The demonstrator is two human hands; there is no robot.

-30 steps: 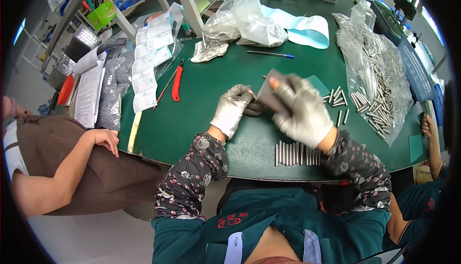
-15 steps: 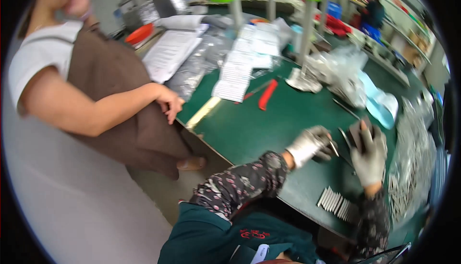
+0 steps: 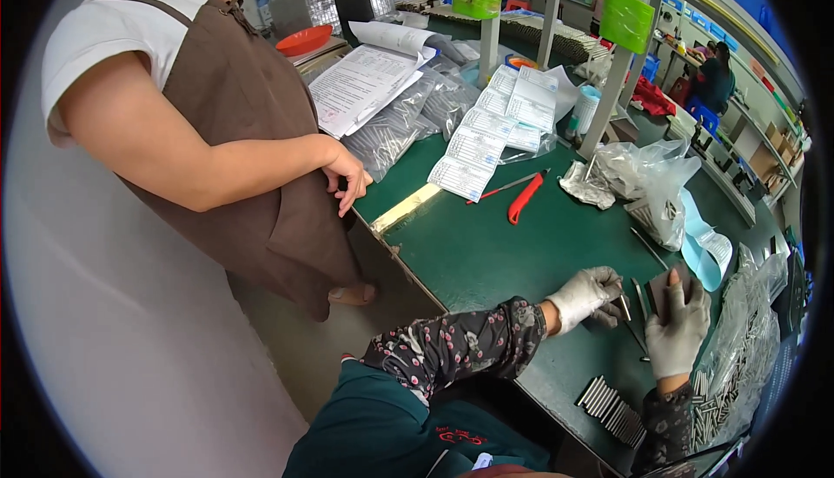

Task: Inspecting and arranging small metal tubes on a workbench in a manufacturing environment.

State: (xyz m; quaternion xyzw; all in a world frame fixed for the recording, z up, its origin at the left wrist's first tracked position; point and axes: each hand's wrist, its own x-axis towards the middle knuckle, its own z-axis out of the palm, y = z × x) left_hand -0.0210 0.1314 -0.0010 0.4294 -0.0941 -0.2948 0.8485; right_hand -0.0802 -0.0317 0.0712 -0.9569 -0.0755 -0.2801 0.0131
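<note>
My left hand (image 3: 589,294), in a white glove, rests on the green table (image 3: 504,256) with its fingers curled around a thin metal rod (image 3: 625,306). My right hand (image 3: 679,332), also gloved, grips a dark flat card (image 3: 667,287) held upright just right of the left hand. A longer thin rod (image 3: 641,321) lies between the two hands. Both forearms wear dark flowered sleeves.
A row of metal rods (image 3: 611,406) lies near the table's front edge, and bagged rods (image 3: 738,365) lie heaped at the right. Farther back are a red utility knife (image 3: 526,198), paper slips (image 3: 478,143) and plastic bags (image 3: 653,174). A person in a brown apron (image 3: 252,122) stands at the left table edge.
The view has swung left, bringing the person in the apron into the middle of the picture. My hands stay together over the card and rods, now low at the right.
</note>
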